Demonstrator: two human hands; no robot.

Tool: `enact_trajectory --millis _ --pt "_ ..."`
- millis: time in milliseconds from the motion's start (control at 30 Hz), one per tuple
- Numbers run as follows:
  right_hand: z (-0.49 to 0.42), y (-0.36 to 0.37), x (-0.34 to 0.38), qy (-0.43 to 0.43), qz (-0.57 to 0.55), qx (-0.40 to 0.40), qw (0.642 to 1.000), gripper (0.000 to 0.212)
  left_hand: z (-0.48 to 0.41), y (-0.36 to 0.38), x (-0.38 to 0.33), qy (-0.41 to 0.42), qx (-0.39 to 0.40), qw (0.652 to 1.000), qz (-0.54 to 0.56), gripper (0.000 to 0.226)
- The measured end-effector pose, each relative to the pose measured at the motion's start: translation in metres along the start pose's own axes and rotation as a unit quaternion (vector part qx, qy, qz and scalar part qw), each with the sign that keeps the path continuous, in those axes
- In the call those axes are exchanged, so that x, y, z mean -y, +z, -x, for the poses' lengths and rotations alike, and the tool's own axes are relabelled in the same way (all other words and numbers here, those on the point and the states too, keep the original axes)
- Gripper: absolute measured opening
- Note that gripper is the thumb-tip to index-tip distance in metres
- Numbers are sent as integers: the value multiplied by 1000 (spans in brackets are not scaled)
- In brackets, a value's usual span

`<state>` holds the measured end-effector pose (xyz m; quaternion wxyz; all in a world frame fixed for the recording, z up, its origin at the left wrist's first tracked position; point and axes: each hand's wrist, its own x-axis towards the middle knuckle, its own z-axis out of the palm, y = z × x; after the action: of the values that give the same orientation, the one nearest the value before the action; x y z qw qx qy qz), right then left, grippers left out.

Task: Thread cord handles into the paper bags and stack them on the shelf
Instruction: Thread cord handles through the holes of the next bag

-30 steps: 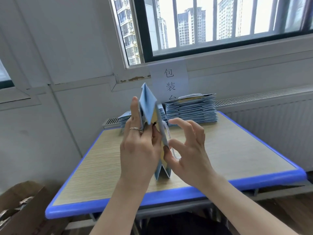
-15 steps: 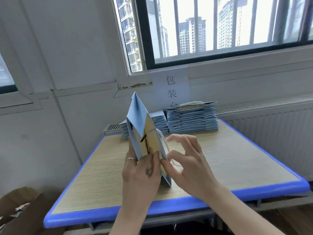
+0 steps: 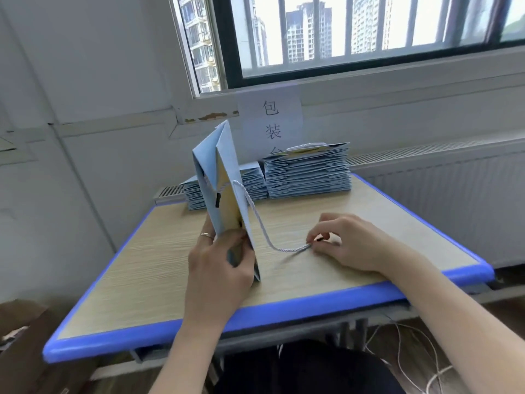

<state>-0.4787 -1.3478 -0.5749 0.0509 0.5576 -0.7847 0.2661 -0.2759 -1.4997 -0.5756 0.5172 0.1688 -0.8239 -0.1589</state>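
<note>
Right hand (image 3: 352,243) pinches the free end of the cord (image 3: 284,250) low over the table (image 3: 369,223); left hand (image 3: 218,271) grips the bag (image 3: 227,160) upright near the front edge. Advise a steady pull, bag braced, before feeding the next hole

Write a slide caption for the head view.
Left hand holds an upright light-blue paper bag on the blue-edged table while right hand pinches the end of its white cord handle.
</note>
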Motion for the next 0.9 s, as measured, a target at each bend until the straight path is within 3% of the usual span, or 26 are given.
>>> enact_trajectory --millis 200,333,433,567,733,900 --pt "0 2 7 12 -15 -43 999 16 0 -2 -3 -39 4 999 13 20" --pt "2 -3 13 45 -166 -68 983 28 0 -2 -3 -47 2 999 20 18" --pt "3 -7 19 60 -335 -43 939 50 0 -2 -4 -52 5 998 22 18" --pt "0 -10 20 38 -442 -6 896 40 -1 -3 -5 -50 6 999 18 17" --pt "-4 -6 21 27 -402 -23 915 24 -3 -3 -5 -67 9 997 22 15" --pt "-18 -4 23 20 -256 -146 955 19 -3 -4 -4 -61 13 998 19 13"
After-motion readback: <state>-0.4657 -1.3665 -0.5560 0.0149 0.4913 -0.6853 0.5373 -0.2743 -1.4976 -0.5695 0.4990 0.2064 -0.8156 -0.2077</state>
